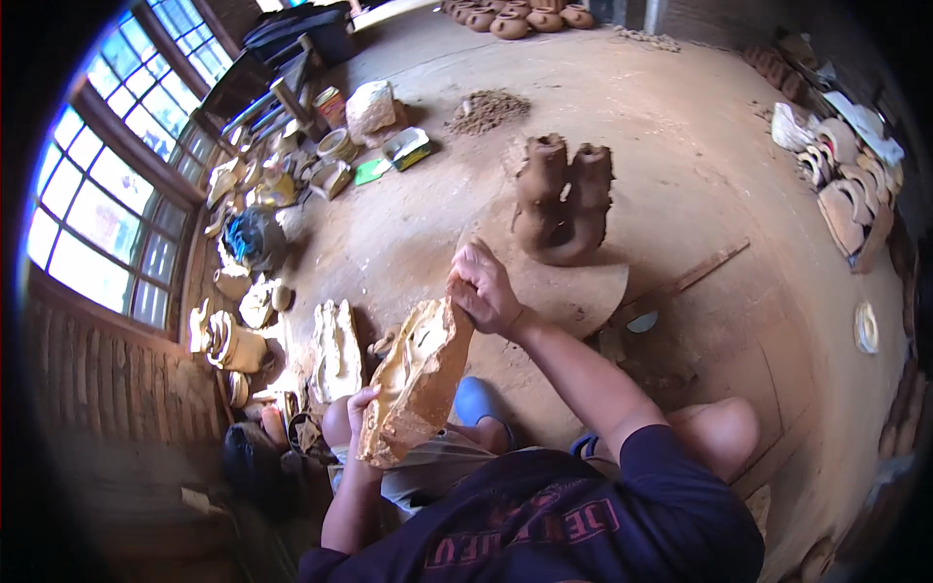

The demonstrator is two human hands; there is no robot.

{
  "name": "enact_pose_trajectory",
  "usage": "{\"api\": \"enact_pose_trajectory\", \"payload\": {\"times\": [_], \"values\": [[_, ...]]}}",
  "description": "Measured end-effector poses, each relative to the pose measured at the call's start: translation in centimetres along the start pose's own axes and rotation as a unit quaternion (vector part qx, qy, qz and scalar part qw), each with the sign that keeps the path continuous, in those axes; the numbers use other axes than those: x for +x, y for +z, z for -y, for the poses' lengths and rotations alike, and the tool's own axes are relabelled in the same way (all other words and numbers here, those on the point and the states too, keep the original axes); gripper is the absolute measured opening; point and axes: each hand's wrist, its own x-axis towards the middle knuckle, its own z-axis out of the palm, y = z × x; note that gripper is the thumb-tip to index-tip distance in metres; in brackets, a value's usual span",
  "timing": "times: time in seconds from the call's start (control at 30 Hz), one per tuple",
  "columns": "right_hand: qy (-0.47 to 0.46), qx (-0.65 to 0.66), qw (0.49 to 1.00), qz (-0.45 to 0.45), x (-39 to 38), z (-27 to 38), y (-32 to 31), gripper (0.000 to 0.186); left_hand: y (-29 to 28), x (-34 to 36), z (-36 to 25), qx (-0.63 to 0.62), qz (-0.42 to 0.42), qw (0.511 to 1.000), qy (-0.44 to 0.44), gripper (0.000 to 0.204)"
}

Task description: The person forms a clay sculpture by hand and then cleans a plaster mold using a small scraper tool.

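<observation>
Tan, hollowed, plaster-like block between two bare hands
The left hand grips its near end; the right hand curls at its far end, its exact hold unclear. It looks heavy, stiff and chip-prone along the rim, so the thick outer sides seem the safest hold. Counted: one block in hand, one pale, grooved plaster-like piece beyond the left hand, one brown two-necked clay form beyond the right.
</observation>
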Motion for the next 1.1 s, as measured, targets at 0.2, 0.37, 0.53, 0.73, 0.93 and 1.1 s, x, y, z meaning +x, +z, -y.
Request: {"api": "enact_pose_trajectory", "payload": {"times": [0.2, 0.37, 0.53, 0.73, 0.93, 1.1], "values": [[0.082, -0.099, 0.992, 0.004, 0.8, -2.4, 2.5, 0.026, 2.0, 1.9, -5.5, 0.063, -0.056, 0.996, -0.023, 0.039], [0.060, -0.166, 0.951, 0.254, -1.5, 2.8, -3.4, 0.011, 0.6, 9.5, -10.1, 0.106, -0.035, 0.988, 0.109, 0.066], [0.208, -0.249, 0.856, 0.403, -8.4, 4.7, -13.2, 0.011, -1.5, 18.4, -12.1, 0.184, -0.093, 0.968, 0.145, 0.093], [0.369, -0.310, 0.810, 0.335, -14.8, 9.5, -19.7, 0.009, -7.2, 29.3, -9.2, 0.185, -0.157, 0.960, 0.141, 0.063], [0.447, -0.350, 0.771, 0.290, -18.1, 11.8, -21.2, 0.010, -12.0, 33.5, -7.1, 0.220, -0.130, 0.959, 0.122, 0.098], [0.478, -0.361, 0.747, 0.287, -18.1, 12.1, -20.7, 0.011, -14.1, 34.9, -7.1, 0.226, -0.128, 0.960, 0.103, 0.098]]}}
